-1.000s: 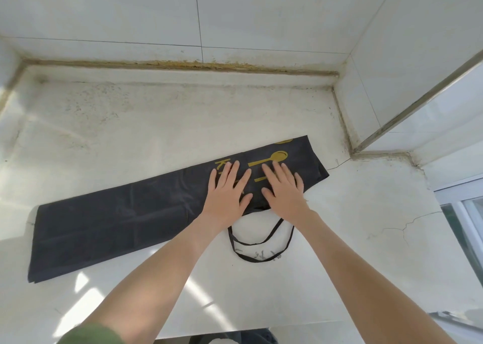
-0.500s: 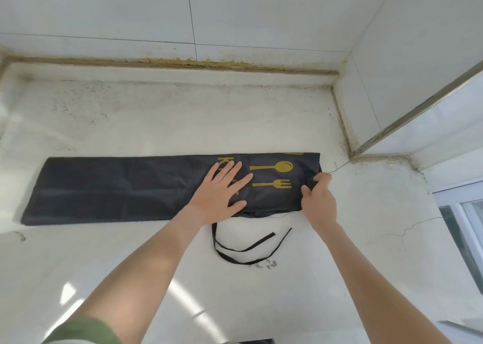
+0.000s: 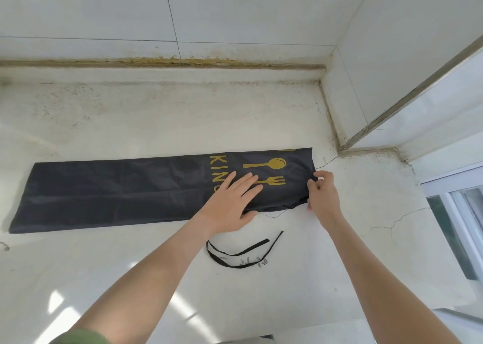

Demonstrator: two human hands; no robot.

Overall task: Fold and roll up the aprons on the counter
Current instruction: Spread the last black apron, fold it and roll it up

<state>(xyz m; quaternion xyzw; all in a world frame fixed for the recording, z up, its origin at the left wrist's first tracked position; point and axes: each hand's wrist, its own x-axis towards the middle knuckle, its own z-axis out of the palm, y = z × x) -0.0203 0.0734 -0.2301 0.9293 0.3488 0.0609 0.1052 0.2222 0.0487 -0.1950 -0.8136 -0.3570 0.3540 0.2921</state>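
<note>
Apron [image 3: 117,189] folded to a long strip, lying w/ its right end near counter's [image 3: 156,124] back right corner.
Our left hand [image 3: 230,202] lies spread flat on it; right hand [image 3: 322,196] pinches its right end; strap [image 3: 235,256] loops toward front edge.

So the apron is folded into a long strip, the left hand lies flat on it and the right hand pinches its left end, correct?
Not quite. In the head view the right hand pinches the apron's right end, beside the gold spoon and fork print. The rest holds: folded into a long strip, left hand flat on it.
</note>
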